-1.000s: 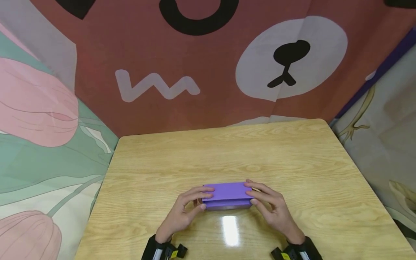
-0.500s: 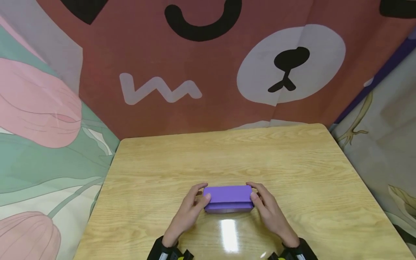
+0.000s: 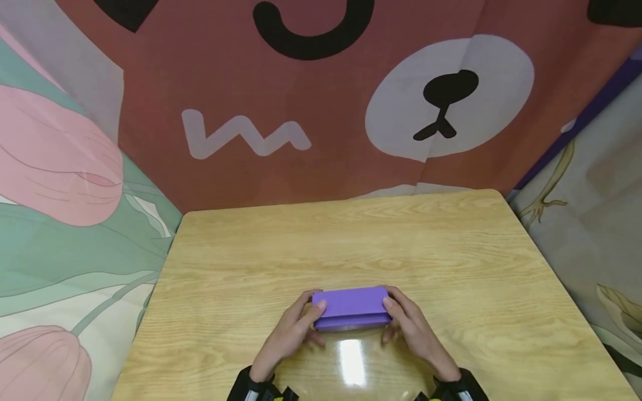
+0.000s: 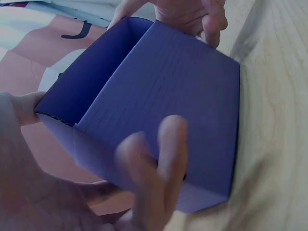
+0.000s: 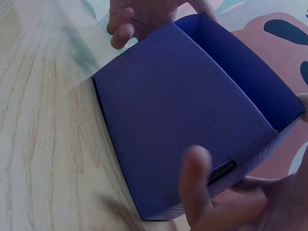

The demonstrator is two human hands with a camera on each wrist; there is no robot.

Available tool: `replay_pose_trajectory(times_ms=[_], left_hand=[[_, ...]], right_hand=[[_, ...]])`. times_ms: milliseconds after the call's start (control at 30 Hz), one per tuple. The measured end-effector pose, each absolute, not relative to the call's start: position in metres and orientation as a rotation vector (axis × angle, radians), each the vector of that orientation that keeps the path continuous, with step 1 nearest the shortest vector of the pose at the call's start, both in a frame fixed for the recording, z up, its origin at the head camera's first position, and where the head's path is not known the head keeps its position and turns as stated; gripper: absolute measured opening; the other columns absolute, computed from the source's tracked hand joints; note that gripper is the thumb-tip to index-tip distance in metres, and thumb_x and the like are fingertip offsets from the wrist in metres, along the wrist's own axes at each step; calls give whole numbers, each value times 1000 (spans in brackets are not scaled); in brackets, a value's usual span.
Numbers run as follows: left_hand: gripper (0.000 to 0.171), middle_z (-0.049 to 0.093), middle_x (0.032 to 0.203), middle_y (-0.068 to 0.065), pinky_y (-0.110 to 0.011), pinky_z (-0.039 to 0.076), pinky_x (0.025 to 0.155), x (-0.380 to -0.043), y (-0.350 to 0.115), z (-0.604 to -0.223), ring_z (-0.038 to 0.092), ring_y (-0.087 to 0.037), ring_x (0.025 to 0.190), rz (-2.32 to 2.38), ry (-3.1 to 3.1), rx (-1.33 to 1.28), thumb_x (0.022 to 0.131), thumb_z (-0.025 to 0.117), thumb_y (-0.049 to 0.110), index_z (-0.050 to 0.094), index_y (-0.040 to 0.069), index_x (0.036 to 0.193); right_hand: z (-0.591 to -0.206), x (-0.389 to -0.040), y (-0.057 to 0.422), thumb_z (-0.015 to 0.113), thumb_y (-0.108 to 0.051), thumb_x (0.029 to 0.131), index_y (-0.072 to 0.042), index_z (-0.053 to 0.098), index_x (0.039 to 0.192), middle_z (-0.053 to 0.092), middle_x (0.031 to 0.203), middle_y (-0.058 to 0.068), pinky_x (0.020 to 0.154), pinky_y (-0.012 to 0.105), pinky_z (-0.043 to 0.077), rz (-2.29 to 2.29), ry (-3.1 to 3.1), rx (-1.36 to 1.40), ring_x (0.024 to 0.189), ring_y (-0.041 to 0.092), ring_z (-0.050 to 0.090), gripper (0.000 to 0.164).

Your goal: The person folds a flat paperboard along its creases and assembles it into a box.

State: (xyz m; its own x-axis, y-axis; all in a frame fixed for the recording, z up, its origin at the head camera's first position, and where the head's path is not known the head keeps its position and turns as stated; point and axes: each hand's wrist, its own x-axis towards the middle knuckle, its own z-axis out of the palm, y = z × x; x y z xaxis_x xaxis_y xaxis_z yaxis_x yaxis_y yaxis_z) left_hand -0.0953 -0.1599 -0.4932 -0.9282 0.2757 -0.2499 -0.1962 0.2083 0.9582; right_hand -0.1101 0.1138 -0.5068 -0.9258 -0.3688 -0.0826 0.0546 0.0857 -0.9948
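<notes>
A purple cardboard box (image 3: 352,303) stands on the wooden table, close in front of the person. At its left end the left hand (image 3: 292,329) grips it, thumb on the upper panel and index finger at the far edge. The right hand (image 3: 414,327) holds the opposite end in much the same way. Other fingers of both hands stick out below, blurred in the left wrist view over the box's near wall (image 4: 163,91). Between that wall and the raised panel (image 4: 89,77) a gap shows. A dark slot (image 5: 223,172) is cut in the right end.
The light wooden table (image 3: 351,245) reaches back to a brown cloth (image 3: 331,167) printed with a cartoon animal. Flowered cloth (image 3: 60,167) hangs at the left, and a pale cloth (image 3: 592,234) at the right. A bright reflection lies on the tabletop before the box.
Both hands' fingers have gone from lying over the box's top to its far edge, with thumbs now on the panel. Lately the lower fingers have come out below the box.
</notes>
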Motion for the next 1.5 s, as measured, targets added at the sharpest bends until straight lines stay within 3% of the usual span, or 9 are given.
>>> replay_pose_trajectory(times_ms=[167, 533, 733, 1067, 1333, 1500], left_hand=[[42, 43, 124, -24, -55, 49, 55, -95, -160, -486, 60, -47, 63, 1934, 1959, 87, 93, 49, 31, 41, 12, 130], [42, 47, 117, -26, -58, 47, 58, -98, -158, -468, 58, -52, 66, 1934, 1965, 115, 94, 49, 27, 41, 5, 128], [40, 48, 115, -25, -58, 47, 58, -99, -160, -473, 58, -51, 66, 1963, 1942, 131, 93, 50, 25, 42, 5, 127], [35, 46, 119, -21, -52, 49, 51, -102, -163, -503, 61, -43, 60, 1987, 1993, 140, 93, 50, 28, 46, 15, 125], [42, 42, 124, -25, -58, 47, 57, -99, -162, -480, 58, -50, 64, 1993, 1930, 124, 92, 52, 25, 43, 6, 128], [46, 40, 126, -25, -58, 47, 60, -99, -162, -474, 58, -52, 68, 1967, 1917, 101, 92, 53, 26, 40, 5, 131]], right_hand=[[-493, -107, 110, 34, -24, 99, -10, 38, 133, 54, 109, 25, 41, 54, 44, -1963, 1928, -215, 61, 45, 60, 37], [-494, -109, 110, 34, -20, 99, -8, 38, 132, 53, 104, 28, 46, 54, 47, -2007, 1900, -253, 59, 46, 59, 35], [-494, -110, 109, 35, -19, 99, -8, 38, 132, 53, 104, 29, 46, 54, 47, -2005, 1908, -243, 58, 46, 59, 35], [-486, -108, 107, 38, -18, 98, -7, 38, 132, 51, 108, 31, 48, 56, 46, -1986, 1914, -219, 59, 49, 57, 36], [-488, -108, 109, 37, -18, 98, -6, 34, 135, 50, 108, 32, 48, 54, 47, -1981, 1917, -237, 59, 48, 57, 39], [-491, -109, 109, 37, -17, 98, -6, 34, 135, 51, 107, 31, 48, 54, 47, -1985, 1905, -254, 59, 48, 57, 39]])
